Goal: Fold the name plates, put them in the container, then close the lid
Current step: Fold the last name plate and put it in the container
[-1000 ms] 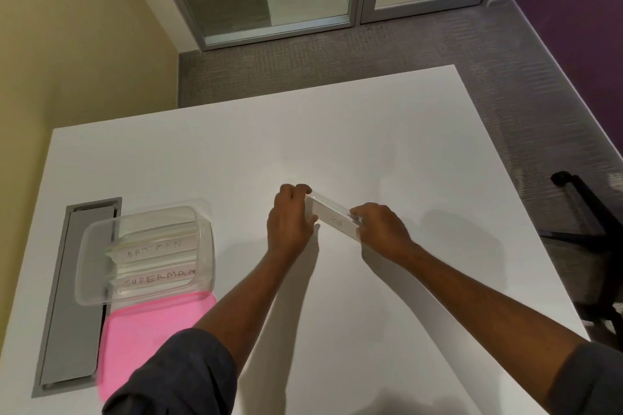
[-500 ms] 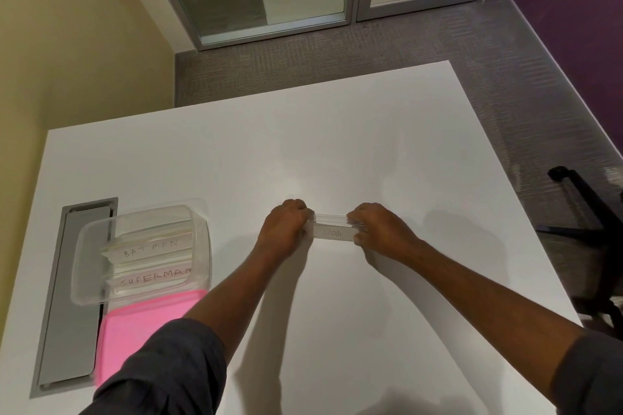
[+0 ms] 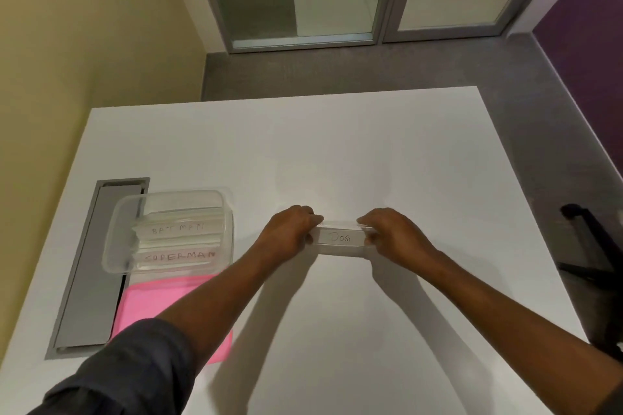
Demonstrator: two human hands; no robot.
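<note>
While one container holds two plates, left hand and right hand grip a third plate.

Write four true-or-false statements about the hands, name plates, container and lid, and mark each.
1. The left hand and right hand each grip one end of the DOG name plate. True.
2. The clear container holds the BATMAN name plate and the SUPERMAN name plate. True.
3. The pink lid covers the container. False: it lies on the white table, beside the open container.
4. The DOG name plate lies in the container. False: the hands hold it to the container's right.
</note>
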